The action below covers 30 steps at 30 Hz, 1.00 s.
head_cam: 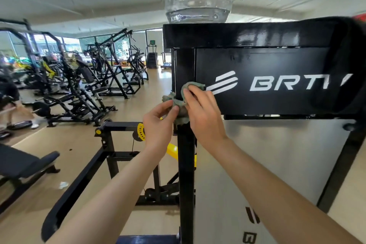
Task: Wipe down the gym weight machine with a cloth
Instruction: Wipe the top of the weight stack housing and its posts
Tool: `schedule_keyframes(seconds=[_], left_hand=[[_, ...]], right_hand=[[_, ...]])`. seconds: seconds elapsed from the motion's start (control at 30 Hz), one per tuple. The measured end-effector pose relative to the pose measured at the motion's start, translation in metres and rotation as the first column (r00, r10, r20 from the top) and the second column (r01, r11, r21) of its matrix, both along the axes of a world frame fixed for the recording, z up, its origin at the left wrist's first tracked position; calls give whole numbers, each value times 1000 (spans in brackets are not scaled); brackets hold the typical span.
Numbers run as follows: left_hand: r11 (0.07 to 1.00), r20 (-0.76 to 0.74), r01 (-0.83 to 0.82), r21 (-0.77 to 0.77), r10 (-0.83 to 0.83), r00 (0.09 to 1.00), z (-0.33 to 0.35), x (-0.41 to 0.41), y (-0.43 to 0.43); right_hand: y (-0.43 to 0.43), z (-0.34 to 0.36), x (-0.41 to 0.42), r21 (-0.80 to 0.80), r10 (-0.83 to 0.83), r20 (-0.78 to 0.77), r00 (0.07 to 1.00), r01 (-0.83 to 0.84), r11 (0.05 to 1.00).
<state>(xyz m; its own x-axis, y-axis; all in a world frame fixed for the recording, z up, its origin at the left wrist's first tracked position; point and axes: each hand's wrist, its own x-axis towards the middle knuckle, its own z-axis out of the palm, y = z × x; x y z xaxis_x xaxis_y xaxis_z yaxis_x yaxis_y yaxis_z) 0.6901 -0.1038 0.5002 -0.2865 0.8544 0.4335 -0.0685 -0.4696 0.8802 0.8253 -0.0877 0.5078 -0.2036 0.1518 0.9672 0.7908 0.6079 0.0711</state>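
Note:
A black weight machine fills the right half of the view; its upright post (185, 164) runs down the middle and a black panel (277, 93) with white lettering sits to the right. A crumpled grey-green cloth (178, 103) is wrapped around the post at panel height. My left hand (158, 125) pinches the cloth's left end beside the post. My right hand (202, 113) grips the cloth's upper right part against the post's front, fingers curled over it.
A clear water bottle (198, 6) stands on the machine's top bar. The machine's black frame with yellow parts (140, 131) extends left, low down. A padded bench (21, 164) is at lower left. Several more machines (89, 85) and a person (10, 101) occupy the far left floor.

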Motion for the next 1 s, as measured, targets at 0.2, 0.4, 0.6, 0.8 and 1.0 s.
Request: schedule_keyframes(seconds=[0.2,0.4,0.6,0.8,1.0], left_hand=[[994,5,-85,64,85,996,42,3,5],[978,9,-145,153,145,989,86,8,8],[945,4,-232,229,237,971,103,14,4],[817,-58,-351,457,421,905,116,11,-3],[903,-147,-136,407,212,966,119,17,-10]], right_hand=[[6,41,6,47,34,14,999,-35,998],[15,78,6,137,41,-18,999,-39,990],[19,94,3,168,57,-43,997,-49,984],[15,112,-2,153,61,-102,993,-45,987],[-2,103,3,-16,266,-126,956,-270,963]])
